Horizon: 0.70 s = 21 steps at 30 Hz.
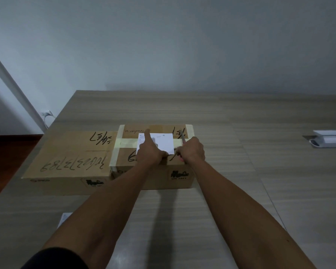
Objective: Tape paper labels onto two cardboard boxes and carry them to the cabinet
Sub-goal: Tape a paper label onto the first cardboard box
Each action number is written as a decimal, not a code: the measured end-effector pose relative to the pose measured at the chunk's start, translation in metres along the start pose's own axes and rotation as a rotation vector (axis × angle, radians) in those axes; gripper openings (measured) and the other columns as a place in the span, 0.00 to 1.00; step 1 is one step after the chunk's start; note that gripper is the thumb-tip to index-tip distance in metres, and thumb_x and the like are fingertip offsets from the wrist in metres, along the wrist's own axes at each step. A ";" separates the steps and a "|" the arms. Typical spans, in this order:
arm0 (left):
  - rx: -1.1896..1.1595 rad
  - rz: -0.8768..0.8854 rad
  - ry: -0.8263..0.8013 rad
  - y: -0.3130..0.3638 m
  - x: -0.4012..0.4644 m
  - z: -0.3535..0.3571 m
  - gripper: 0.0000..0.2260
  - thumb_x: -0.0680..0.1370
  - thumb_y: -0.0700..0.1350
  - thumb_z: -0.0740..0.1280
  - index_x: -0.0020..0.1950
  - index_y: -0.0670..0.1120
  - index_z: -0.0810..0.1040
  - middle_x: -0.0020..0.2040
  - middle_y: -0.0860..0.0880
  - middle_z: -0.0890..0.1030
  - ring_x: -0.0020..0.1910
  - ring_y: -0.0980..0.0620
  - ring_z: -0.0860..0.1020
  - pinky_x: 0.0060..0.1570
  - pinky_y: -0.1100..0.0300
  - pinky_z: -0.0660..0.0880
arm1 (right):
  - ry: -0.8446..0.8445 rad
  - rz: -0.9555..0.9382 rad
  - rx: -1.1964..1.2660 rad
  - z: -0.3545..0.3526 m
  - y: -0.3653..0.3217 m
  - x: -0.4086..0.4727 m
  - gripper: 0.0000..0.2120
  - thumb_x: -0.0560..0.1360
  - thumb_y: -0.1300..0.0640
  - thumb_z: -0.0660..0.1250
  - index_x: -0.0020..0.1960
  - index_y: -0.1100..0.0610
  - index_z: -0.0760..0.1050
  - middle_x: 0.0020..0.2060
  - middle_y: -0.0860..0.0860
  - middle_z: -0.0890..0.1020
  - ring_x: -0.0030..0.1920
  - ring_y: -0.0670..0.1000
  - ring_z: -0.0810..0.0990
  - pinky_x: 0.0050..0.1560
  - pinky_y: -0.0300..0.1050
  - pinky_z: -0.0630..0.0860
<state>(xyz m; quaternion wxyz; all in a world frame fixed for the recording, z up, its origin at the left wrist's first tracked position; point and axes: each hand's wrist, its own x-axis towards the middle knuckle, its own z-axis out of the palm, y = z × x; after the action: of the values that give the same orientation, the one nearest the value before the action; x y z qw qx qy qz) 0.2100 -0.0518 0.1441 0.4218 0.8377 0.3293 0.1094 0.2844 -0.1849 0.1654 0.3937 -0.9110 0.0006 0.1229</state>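
Left hand (148, 152) index finger presses paper label (160, 142) on taped cardboard box (153, 171); right hand (192, 151) grips thin tool, possibly scissors (182, 137).

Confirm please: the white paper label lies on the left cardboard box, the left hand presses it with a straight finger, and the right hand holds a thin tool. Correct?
Not quite. In the head view the white paper label lies on the right cardboard box, not the left one. The left hand and right hand are as you say.
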 end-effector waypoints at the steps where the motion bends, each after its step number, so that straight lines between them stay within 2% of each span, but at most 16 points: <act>1: -0.055 0.071 -0.018 0.000 -0.003 -0.001 0.52 0.69 0.47 0.82 0.82 0.52 0.50 0.65 0.44 0.79 0.60 0.40 0.80 0.57 0.48 0.78 | 0.003 -0.032 0.073 -0.002 0.001 0.002 0.12 0.74 0.54 0.74 0.53 0.58 0.77 0.46 0.54 0.84 0.37 0.50 0.83 0.33 0.42 0.77; 3: -0.162 0.196 -0.036 -0.001 -0.009 -0.005 0.43 0.75 0.43 0.75 0.82 0.50 0.50 0.51 0.54 0.78 0.48 0.44 0.82 0.49 0.55 0.78 | -0.009 -0.126 0.211 -0.006 0.002 0.004 0.08 0.76 0.54 0.72 0.51 0.56 0.76 0.46 0.50 0.81 0.38 0.45 0.79 0.34 0.40 0.73; 5: -0.206 0.280 -0.003 -0.001 -0.011 -0.008 0.34 0.80 0.39 0.66 0.82 0.46 0.52 0.42 0.59 0.72 0.37 0.52 0.77 0.39 0.68 0.72 | -0.068 -0.200 0.294 -0.011 -0.002 0.004 0.03 0.78 0.56 0.70 0.49 0.54 0.77 0.49 0.50 0.79 0.44 0.50 0.78 0.44 0.43 0.74; 6: -0.218 0.306 0.013 0.001 -0.012 -0.010 0.30 0.82 0.38 0.62 0.81 0.44 0.53 0.40 0.58 0.71 0.36 0.55 0.74 0.37 0.71 0.70 | -0.095 -0.222 0.319 -0.014 -0.004 0.004 0.02 0.78 0.58 0.69 0.48 0.54 0.77 0.50 0.51 0.80 0.44 0.51 0.76 0.47 0.45 0.73; 8: -0.234 0.362 0.019 0.005 -0.015 -0.013 0.27 0.83 0.36 0.59 0.81 0.42 0.54 0.40 0.55 0.72 0.37 0.57 0.71 0.39 0.72 0.68 | -0.116 -0.237 0.368 -0.018 -0.009 0.002 0.02 0.79 0.58 0.69 0.47 0.53 0.77 0.49 0.53 0.82 0.40 0.51 0.75 0.43 0.46 0.73; 10: -0.230 0.397 0.001 0.010 -0.017 -0.017 0.27 0.83 0.36 0.59 0.80 0.43 0.53 0.44 0.50 0.75 0.38 0.53 0.73 0.38 0.68 0.68 | -0.118 -0.252 0.409 -0.022 -0.015 0.000 0.04 0.79 0.59 0.68 0.46 0.53 0.78 0.47 0.53 0.83 0.36 0.49 0.77 0.37 0.43 0.74; 12: -0.206 0.419 -0.024 0.013 -0.017 -0.021 0.29 0.82 0.36 0.59 0.81 0.46 0.52 0.52 0.45 0.76 0.41 0.50 0.75 0.39 0.68 0.68 | -0.137 -0.269 0.434 -0.025 -0.019 -0.002 0.03 0.79 0.61 0.67 0.49 0.55 0.79 0.45 0.51 0.82 0.36 0.48 0.78 0.33 0.37 0.73; 14: -0.187 0.442 -0.040 0.015 -0.017 -0.024 0.31 0.82 0.36 0.60 0.82 0.47 0.50 0.65 0.43 0.73 0.52 0.50 0.76 0.48 0.69 0.69 | -0.178 -0.290 0.446 -0.028 -0.022 -0.004 0.06 0.80 0.62 0.66 0.55 0.59 0.80 0.45 0.52 0.82 0.33 0.46 0.78 0.32 0.35 0.73; 16: -0.199 0.463 -0.040 0.017 -0.019 -0.027 0.33 0.80 0.38 0.61 0.82 0.46 0.50 0.76 0.42 0.65 0.69 0.49 0.69 0.65 0.62 0.64 | -0.240 -0.316 0.420 -0.030 -0.026 -0.007 0.10 0.80 0.63 0.65 0.59 0.60 0.80 0.47 0.53 0.83 0.34 0.46 0.79 0.36 0.38 0.74; 17: -0.207 0.470 -0.039 0.018 -0.020 -0.028 0.34 0.79 0.39 0.61 0.82 0.44 0.50 0.79 0.41 0.61 0.74 0.49 0.64 0.70 0.58 0.62 | -0.276 -0.326 0.406 -0.031 -0.028 -0.009 0.11 0.80 0.63 0.64 0.60 0.59 0.81 0.48 0.53 0.84 0.35 0.47 0.80 0.38 0.40 0.74; 19: -0.208 0.471 -0.041 0.020 -0.021 -0.031 0.36 0.77 0.42 0.59 0.82 0.43 0.49 0.81 0.42 0.57 0.76 0.54 0.57 0.74 0.56 0.59 | -0.343 -0.335 0.396 -0.032 -0.032 -0.012 0.13 0.80 0.62 0.64 0.61 0.56 0.82 0.51 0.51 0.84 0.39 0.47 0.82 0.40 0.42 0.75; 21: -0.201 0.465 -0.047 0.020 -0.021 -0.033 0.36 0.76 0.43 0.59 0.83 0.44 0.48 0.81 0.42 0.55 0.76 0.56 0.56 0.75 0.55 0.58 | -0.397 -0.326 0.409 -0.032 -0.036 -0.015 0.14 0.79 0.60 0.64 0.61 0.53 0.83 0.53 0.48 0.85 0.43 0.47 0.83 0.43 0.44 0.76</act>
<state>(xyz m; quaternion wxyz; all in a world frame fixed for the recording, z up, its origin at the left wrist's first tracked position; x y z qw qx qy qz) 0.1879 -0.0530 0.1822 0.4739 0.8471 0.1054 0.2162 0.2804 -0.1849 0.2154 0.5756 -0.7593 -0.1971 0.2308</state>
